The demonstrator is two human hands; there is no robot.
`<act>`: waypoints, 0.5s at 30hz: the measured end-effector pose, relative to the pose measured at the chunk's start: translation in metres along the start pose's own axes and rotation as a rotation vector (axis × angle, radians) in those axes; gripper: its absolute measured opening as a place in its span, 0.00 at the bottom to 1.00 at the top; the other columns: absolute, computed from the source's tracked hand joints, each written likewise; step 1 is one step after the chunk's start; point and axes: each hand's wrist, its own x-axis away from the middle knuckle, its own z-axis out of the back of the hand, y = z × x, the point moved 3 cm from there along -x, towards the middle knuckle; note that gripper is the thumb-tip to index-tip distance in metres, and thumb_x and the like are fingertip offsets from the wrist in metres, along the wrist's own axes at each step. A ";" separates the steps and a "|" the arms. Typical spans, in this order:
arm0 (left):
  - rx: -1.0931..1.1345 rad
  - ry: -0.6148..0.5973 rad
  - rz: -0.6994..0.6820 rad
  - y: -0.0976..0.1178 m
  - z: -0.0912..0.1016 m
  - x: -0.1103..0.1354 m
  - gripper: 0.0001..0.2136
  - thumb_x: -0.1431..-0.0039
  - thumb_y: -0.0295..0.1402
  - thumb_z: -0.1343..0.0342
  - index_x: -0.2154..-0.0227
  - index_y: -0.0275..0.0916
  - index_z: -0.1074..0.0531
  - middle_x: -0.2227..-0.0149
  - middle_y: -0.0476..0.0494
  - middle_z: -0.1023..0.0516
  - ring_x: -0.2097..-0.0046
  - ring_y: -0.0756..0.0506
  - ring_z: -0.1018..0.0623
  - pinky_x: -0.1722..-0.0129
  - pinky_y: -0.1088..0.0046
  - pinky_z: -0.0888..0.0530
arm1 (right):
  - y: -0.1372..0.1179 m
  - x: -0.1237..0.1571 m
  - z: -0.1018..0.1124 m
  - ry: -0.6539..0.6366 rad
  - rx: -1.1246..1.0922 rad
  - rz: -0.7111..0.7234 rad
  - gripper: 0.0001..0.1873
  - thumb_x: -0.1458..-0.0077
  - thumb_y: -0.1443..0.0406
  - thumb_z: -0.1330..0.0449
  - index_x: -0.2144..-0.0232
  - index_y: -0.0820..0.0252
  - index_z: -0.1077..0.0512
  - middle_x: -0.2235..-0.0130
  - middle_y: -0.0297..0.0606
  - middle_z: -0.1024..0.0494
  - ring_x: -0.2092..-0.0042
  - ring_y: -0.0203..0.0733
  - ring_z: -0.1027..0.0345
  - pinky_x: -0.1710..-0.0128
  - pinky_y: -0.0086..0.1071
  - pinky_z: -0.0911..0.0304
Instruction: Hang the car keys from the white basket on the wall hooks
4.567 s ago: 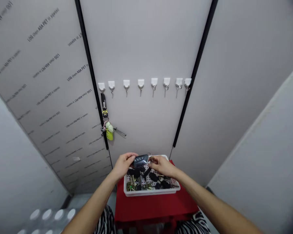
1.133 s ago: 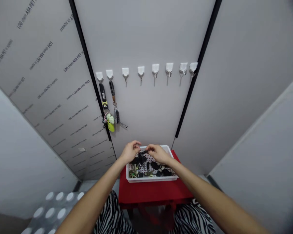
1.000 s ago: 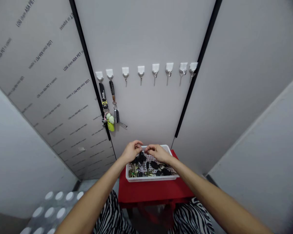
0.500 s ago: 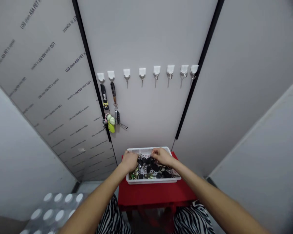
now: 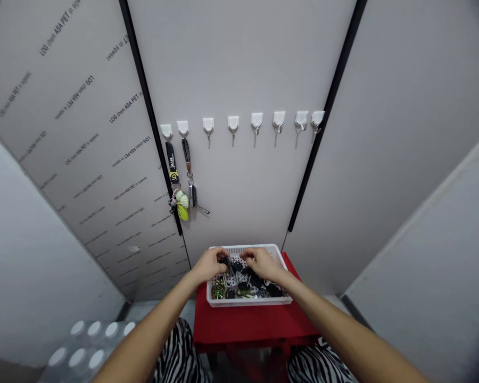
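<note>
A white perforated basket (image 5: 249, 302) full of dark keys and key fobs (image 5: 243, 281) sits on a red stool (image 5: 255, 324) against the wall. My left hand (image 5: 209, 264) is at the basket's left side, fingers curled on a black key. My right hand (image 5: 263, 263) reaches into the middle of the pile with fingers bent down among the keys; what they grip is hidden. A row of white wall hooks (image 5: 233, 124) runs above. A black lanyard keyring with a yellow tag (image 5: 175, 183) hangs on the first hook and a brown-strap key (image 5: 189, 173) on the second.
Black vertical strips (image 5: 319, 122) divide the grey wall panels. The panel on the left carries printed film lettering (image 5: 80, 90). My knees in zebra-striped fabric (image 5: 179, 356) flank the stool. A grey mat with white dots (image 5: 83, 346) lies at lower left.
Since the oldest frame a second key set hangs on the second hook. Over the last second both hands dropped from just above the basket into the key pile.
</note>
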 end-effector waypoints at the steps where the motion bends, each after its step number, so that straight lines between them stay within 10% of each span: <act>1: 0.143 0.004 0.015 0.000 0.002 0.000 0.13 0.70 0.21 0.52 0.74 0.35 0.36 0.77 0.50 0.33 0.73 0.52 0.34 0.73 0.78 0.38 | -0.002 0.000 -0.003 -0.025 -0.051 0.004 0.16 0.62 0.71 0.56 0.72 0.63 0.31 0.69 0.39 0.28 0.67 0.36 0.36 0.65 0.29 0.44; 9: 0.958 0.046 0.111 0.009 0.012 0.008 0.13 0.70 0.22 0.51 0.74 0.35 0.37 0.77 0.51 0.34 0.75 0.55 0.34 0.72 0.78 0.38 | -0.016 -0.002 -0.013 -0.090 -0.360 -0.009 0.20 0.64 0.72 0.52 0.63 0.65 0.38 0.68 0.37 0.30 0.68 0.33 0.38 0.66 0.28 0.44; 15: 1.152 0.077 0.088 0.016 0.018 0.009 0.11 0.69 0.23 0.50 0.75 0.35 0.38 0.77 0.50 0.33 0.74 0.54 0.33 0.72 0.77 0.37 | -0.026 -0.006 -0.002 -0.154 -0.588 -0.081 0.08 0.62 0.63 0.50 0.80 0.65 0.36 0.83 0.29 0.36 0.81 0.28 0.44 0.78 0.24 0.46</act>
